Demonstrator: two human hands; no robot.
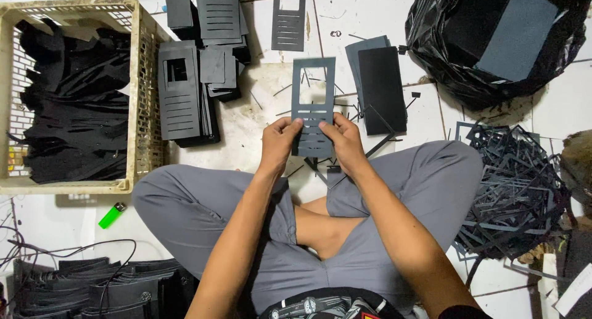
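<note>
Head view: you sit cross-legged on a white tiled floor [370, 11], and both hands grasp one dark grey die-cut panel [313, 103] held upright over the floor just ahead of your knees. Your left hand [279, 141] pinches the panel's lower left edge, thumb on the face; your right hand [342, 140] pinches the lower right edge the same way. The panel shows a rectangular window near its top and a row of slots below. To your left stands a stack of like panels [180, 97], with smaller dark pieces [216, 23] piled beyond it, and a single slotted strip [288, 17] lies further ahead. A cream plastic crate [143, 109] at far left holds black offcuts. Flat dark sheets [381, 88] lie just right of the held panel. A black plastic bag [487, 41] sits at upper right, a heap of cut-out frames [512, 189] at right. A green lighter [111, 215] lies near your left knee.
</note>
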